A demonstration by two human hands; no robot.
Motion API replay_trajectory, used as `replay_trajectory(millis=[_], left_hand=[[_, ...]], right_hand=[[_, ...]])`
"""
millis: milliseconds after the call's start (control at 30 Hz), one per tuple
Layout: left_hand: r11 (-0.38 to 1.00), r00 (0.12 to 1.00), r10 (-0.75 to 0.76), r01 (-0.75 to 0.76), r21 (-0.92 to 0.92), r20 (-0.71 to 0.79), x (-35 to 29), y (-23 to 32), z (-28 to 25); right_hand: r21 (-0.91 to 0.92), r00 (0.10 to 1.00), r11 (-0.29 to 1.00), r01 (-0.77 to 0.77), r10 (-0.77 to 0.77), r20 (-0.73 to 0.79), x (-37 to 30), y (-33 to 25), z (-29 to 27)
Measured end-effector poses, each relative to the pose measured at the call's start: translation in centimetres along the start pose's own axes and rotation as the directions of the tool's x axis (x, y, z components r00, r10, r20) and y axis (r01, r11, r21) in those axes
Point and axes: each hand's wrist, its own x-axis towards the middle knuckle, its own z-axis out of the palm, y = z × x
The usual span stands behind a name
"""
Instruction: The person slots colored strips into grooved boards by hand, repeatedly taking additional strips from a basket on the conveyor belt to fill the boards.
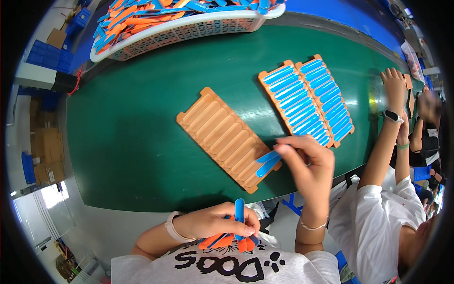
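Head view is showing a green surface (142, 142) with an orange slotted tray (222, 135) lying slantwise near its middle. Right hand (305, 161) is pinching a blue strip (267, 163) with closed fingertips, and the strip is lying over the slots at the tray's end nearest the surface's near edge; the other slots are showing bare orange. Left hand (215, 222) is sitting off the near edge, close to the person's chest, closed around a bundle of strips (231, 239) in orange and blue, with one blue strip standing up from the fist.

Two filled trays (307, 102) are lying side by side toward the right edge, touching each other, each slot carrying a blue strip. They are sitting well apart from the tray being worked on at its far end, though nearer at its near end.

At the far edge a white basket (189, 31) is holding a loose heap of orange and blue strips.

By the right edge another person in a white shirt (373, 222) is reaching an arm up over the surface.
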Motion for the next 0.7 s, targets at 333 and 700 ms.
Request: replay_trajectory(millis=[333, 700], left_hand=[[0.999, 0.983, 0.035, -0.034, 0.007, -0.182, 0.6, -1.7, 4.1], [0.984, 0.872, 0.176, -0.152, 0.089, -0.456, 1.2, -1.9, 6.4]], right_hand=[[-0.406, 0.937, 0.849, 0.338, -0.344, 0.060, -2.4, 1.2, 1.6], [-0.399, 0.944, 0.859, 0.321, -0.326, 0.057, -3.6, 0.6, 0.6]])
